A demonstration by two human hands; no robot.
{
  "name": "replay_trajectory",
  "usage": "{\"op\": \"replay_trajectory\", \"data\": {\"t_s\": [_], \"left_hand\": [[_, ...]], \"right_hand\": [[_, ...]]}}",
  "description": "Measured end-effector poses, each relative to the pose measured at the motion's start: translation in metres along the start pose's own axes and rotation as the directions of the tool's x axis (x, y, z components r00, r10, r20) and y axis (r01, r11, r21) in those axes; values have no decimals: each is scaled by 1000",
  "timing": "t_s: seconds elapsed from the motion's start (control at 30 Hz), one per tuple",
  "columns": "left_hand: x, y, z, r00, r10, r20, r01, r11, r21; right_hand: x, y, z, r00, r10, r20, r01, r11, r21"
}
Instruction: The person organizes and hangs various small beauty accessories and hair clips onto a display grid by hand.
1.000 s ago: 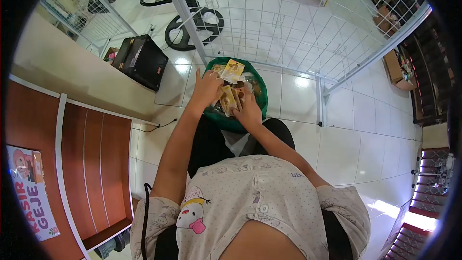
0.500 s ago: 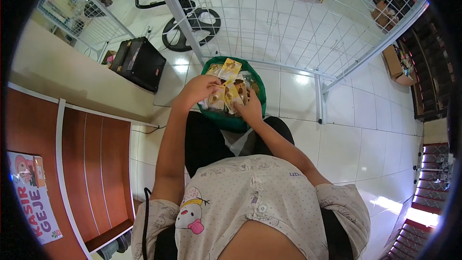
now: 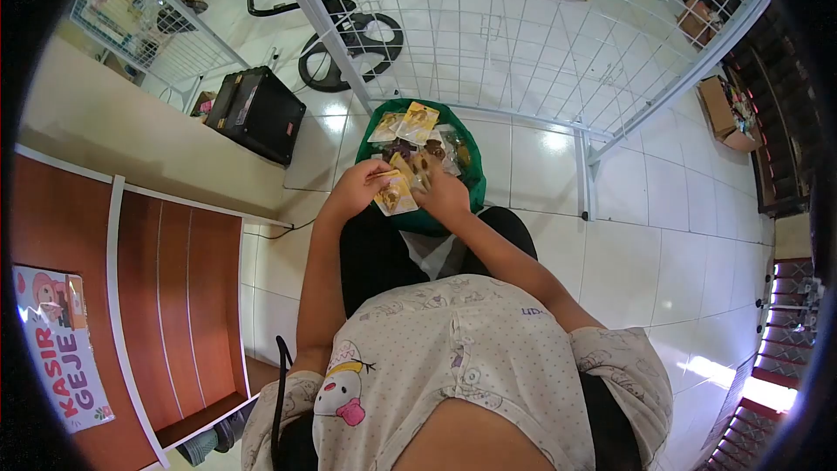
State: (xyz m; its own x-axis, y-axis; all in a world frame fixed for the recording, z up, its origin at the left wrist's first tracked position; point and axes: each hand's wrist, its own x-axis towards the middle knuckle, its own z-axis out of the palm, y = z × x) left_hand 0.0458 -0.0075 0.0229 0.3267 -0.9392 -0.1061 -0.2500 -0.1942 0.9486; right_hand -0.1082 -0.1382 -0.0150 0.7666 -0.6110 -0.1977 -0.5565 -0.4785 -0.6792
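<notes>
Left hand (image 3: 351,192): pinching yellow packet (image 3: 396,195), green bag's (image 3: 417,223) near side | right hand (image 3: 444,197): holding blurred packet (image 3: 421,172) above bag | likely light, bendy; grip edges

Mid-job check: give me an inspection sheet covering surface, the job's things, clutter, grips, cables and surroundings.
Surface: glossy white tiled floor around the bag.
Job's things: open green bag, holding small flat yellow-and-white printed packs.
Clutter: open brown cardboard box with small items, far right.
Left grip: pinching a yellow-and-white printed pack.
Right grip: at another pack, motion-blurred; hold unclear.
Cables: thin black cable on the floor, left of the bag.
Surroundings: white metal grid panel, black box-shaped case, reddish-brown wooden shelf.
</notes>
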Motion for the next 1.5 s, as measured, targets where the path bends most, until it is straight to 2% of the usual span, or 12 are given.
{"op": "replay_trajectory", "data": {"t_s": [0.2,0.3,0.33,0.43,0.57,0.6,0.63,0.87,0.97,1.03,1.33,1.5], "left_hand": [[-1,1,17,962,-30,-271,-61,946,-318],[13,-7,49,795,216,-567,-311,948,-75],[15,-8,55,741,340,-579,-254,940,227],[20,1,92,859,-108,-501,-335,621,-708],[23,13,122,879,-295,-373,-202,478,-855],[24,12,121,946,-179,-272,-169,443,-880],[23,10,125,964,-185,-192,-114,368,-923],[34,13,163,962,-272,-24,17,149,-989],[34,7,179,974,-213,-70,-23,219,-975],[35,-4,183,979,-187,85,107,115,-988],[35,28,207,998,-15,-57,-47,395,-917],[30,59,197,999,16,40,31,367,-930]], "right_hand": [[5,24,-6,972,-152,-181,230,780,582],[0,26,-13,979,-183,-86,172,531,830],[-2,26,-16,981,-188,-41,125,464,877],[-11,21,-18,990,-137,-40,98,446,890],[-15,37,-19,959,-269,-86,255,695,672],[-17,39,-26,930,-293,-224,348,897,271],[-23,41,-31,901,-285,-326,374,892,254],[-61,39,-77,839,50,-542,370,679,634],[-87,24,-107,960,-49,-276,154,916,372],[-85,45,-96,931,-163,-327,253,932,258],[-84,62,-129,894,192,-404,232,574,785],[-90,41,-240,600,167,-782,621,518,587]]}}
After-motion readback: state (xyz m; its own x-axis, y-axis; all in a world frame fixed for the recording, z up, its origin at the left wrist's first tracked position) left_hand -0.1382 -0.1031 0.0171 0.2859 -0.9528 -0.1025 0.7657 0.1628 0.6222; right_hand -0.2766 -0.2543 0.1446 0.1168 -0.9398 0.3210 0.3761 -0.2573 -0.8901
